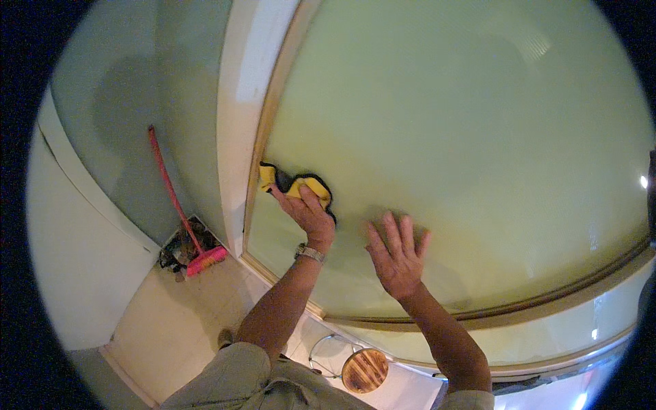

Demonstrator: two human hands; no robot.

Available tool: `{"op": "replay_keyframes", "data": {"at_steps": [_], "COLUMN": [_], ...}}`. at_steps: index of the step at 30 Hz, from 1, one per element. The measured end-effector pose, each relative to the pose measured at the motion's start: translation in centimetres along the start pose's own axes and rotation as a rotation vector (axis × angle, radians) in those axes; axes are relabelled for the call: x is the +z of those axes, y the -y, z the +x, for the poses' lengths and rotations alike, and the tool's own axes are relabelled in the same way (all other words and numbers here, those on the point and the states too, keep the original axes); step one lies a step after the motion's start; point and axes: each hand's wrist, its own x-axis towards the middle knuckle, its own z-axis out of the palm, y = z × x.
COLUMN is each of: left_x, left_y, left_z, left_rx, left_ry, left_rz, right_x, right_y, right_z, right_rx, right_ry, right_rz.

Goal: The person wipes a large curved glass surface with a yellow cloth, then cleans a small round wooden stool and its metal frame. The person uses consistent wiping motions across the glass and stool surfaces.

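Note:
A large pale green panel (435,133) with a wooden frame fills the middle and right of the view. Near the frame's left edge, my left hand (310,215) presses a yellow cloth with black edging (312,188) against the panel; a watch (310,253) is on that wrist. To the right, my right hand (397,251) lies against or just over the panel with its fingers spread and holds nothing.
A pink broom (207,260) with a red handle leans in the corner at left, over a heap of debris (188,241). Beside a pale wall (87,225) runs the tan floor (169,318). A round wooden-topped stool (365,370) with metal legs stands below the panel.

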Motion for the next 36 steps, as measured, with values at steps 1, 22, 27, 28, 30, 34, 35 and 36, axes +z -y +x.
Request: {"op": "replay_keyframes", "data": {"at_steps": [1,22,27,28,30,34,35,36], "left_x": [-0.1,-5.9,-7.5,-7.4,-7.6,-8.7,-9.3,-9.0], "left_y": [0.0,21.1,31.7,31.9,32.6,36.8,38.6,38.3], "left_z": [-0.2,-5.5,-6.3,-6.9,-8.0,-7.2,-6.1,-6.4], "left_rx": [-0.016,-0.208,-0.331,-0.419,-0.543,-0.582,-0.587,-0.667], "left_ry": [0.02,0.151,0.075,0.059,0.049,0.099,0.072,0.062], "left_rz": [-0.024,-0.012,-0.05,-0.154,-0.31,-0.326,-0.307,-0.382], "right_x": [0.4,6.3,8.3,8.7,9.2,11.9,12.2,13.1], "right_y": [0.3,3.4,4.8,5.1,6.0,8.6,9.3,9.5], "right_z": [-0.7,-1.2,-1.3,-2.0,-3.3,-3.5,-2.6,-3.0], "right_rx": [0.026,0.261,0.25,0.235,0.201,0.098,0.057,0.039], "right_ry": [-0.005,-0.118,-0.15,-0.101,-0.003,0.081,0.087,0.121], "right_rz": [-0.016,-0.105,-0.068,-0.068,-0.066,0.039,0.073,0.091]}}
